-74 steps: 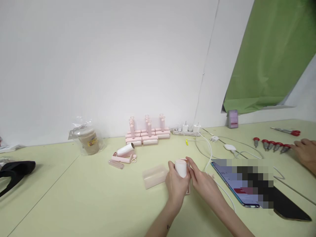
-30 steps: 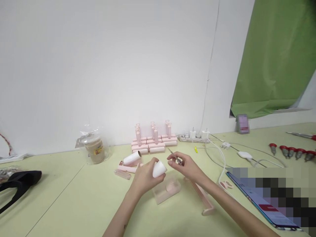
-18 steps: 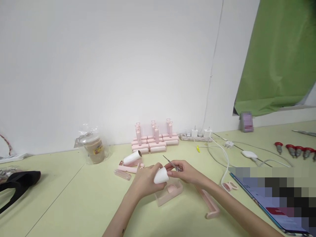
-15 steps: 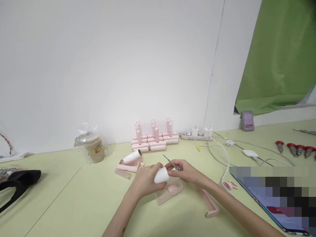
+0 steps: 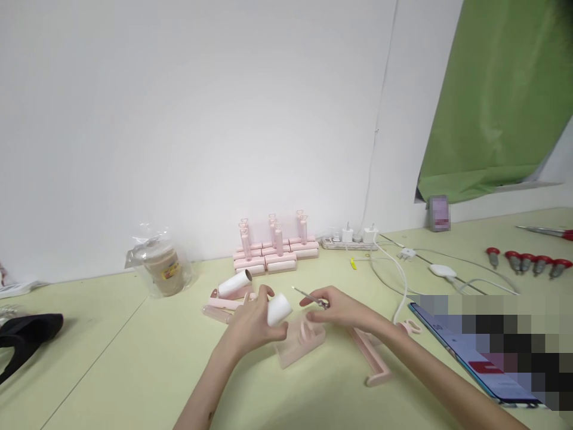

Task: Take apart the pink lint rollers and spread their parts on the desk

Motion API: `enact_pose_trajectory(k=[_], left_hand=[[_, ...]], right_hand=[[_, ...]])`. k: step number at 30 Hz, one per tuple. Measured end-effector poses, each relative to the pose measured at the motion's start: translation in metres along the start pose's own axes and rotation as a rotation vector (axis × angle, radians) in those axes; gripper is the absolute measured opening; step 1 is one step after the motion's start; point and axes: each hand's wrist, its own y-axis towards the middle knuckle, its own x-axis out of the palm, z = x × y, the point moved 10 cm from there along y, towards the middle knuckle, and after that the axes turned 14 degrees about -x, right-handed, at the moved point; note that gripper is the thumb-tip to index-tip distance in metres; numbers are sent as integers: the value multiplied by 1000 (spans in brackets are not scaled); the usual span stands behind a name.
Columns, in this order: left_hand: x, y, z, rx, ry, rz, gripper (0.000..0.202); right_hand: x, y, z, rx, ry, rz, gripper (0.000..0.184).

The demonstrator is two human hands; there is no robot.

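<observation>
My left hand grips a short white roll, its end facing right. My right hand, a little apart from the roll, holds a small screwdriver whose thin metal shaft points up and left. Below the hands lies a pale pink, see-through tray. A round pink piece is tilted up at that tray. A long pink part with a bent end lies under my right forearm. Beyond my left hand are another white roll, a pink bar and a clear pink tube.
Several pink rollers with upright tubes stand by the wall. Rightward are a power strip, white cables, a phone and red-topped metal pieces. A bagged cup and a black object are leftward.
The white roll in my left hand has moved away from my right fingers, leaving a gap. The round pink piece now appears tilted more on edge. The view has shifted slightly.
</observation>
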Motion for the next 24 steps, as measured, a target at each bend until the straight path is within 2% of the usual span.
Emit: enact_pose_trajectory(k=[5,9,15,17,22,24], left_hand=[[14,-9,30,102,-107,-25,33],[37,-13,43,186,-4,-51,29],[65,-9,34,200,-55,-137,46],[69,1,29,212,-19,-120,42],[73,59,22,229,57,-4,40],[70,81,21,240,51,97,42]], right_hand=[[-55,-17,-6,-10,-121,196,30],[-76,-46,6,2,-236,239,33],[-78,-81,26,40,-492,124,24],[-72,-86,28,50,-570,51,24],[-53,-82,33,68,-736,-90,26],[-44,-79,33,60,-785,-130,22]])
